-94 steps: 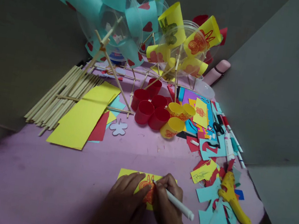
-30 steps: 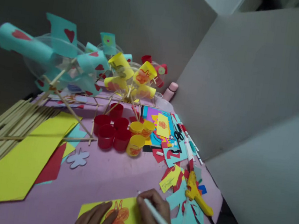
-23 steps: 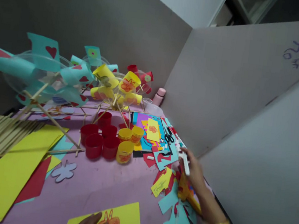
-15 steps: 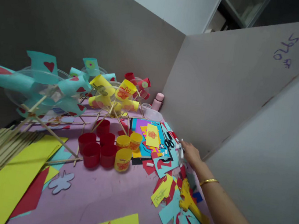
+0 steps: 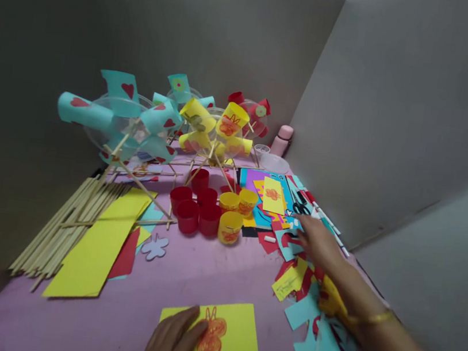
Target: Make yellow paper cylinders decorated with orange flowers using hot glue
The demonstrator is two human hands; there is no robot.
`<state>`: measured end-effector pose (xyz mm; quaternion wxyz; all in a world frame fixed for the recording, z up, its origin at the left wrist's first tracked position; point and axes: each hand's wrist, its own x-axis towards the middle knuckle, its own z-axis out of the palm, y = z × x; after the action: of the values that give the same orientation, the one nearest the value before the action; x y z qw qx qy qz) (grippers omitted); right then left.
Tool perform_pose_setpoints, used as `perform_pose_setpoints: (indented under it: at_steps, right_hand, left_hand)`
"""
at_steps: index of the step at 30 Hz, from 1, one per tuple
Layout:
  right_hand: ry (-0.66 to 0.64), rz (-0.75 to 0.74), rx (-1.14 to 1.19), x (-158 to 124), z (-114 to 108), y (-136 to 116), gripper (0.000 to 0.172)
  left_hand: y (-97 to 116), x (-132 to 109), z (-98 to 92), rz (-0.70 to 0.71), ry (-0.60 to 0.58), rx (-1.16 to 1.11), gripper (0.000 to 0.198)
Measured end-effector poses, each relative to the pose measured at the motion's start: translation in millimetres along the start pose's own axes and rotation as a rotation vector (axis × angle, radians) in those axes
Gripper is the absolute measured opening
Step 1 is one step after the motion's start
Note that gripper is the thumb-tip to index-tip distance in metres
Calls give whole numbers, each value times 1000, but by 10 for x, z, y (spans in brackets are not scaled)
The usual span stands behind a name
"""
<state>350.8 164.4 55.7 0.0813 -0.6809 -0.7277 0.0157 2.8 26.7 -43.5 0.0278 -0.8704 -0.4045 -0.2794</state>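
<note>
My left hand [image 5: 176, 341] lies on a yellow paper piece [image 5: 240, 333] at the near edge, its fingers stretched over an orange butterfly drawing [image 5: 211, 338]. Out to the right, my right hand [image 5: 318, 242] reaches over the paper scraps with fingers apart; I see nothing held in it. Black scissors [image 5: 301, 207] lie just beyond its fingertips. Below the right wrist is a yellow glue gun [image 5: 332, 298], partly covered by the forearm. Light blue offcuts [image 5: 320, 350] and a small yellow scrap [image 5: 290, 281] lie beside it.
Red paper rings [image 5: 188, 217] and yellow rings [image 5: 230, 228] stand mid-table. Behind them are blue [image 5: 114, 118] and yellow paper wheels [image 5: 233, 122] on stick stands. Wooden sticks [image 5: 53, 225] and yellow strips [image 5: 97, 249] lie left. A pink bottle [image 5: 281, 141] stands near the walls.
The view has shifted, bringing my left hand and the yellow paper more fully into sight. My right hand has moved from the table's right edge inward to the scraps near the scissors.
</note>
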Motion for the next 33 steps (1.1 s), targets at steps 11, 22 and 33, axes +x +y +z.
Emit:
perform_pose_setpoints:
  at_steps: [11,22,33]
  right_hand:
    - [-289,-171,316,-1060,359,-1239,31]
    - [-341,-3,955,-1308,427,-1305,17]
    - [-336,199,1782,-1502,787,-1591,40]
  left_hand:
    - [-116,-164,-242,-472,-1,-106,33]
    - [-3,-46,-405,-969,152,-765,63]
    - [203,587,-655,-1075,168,-1640,26]
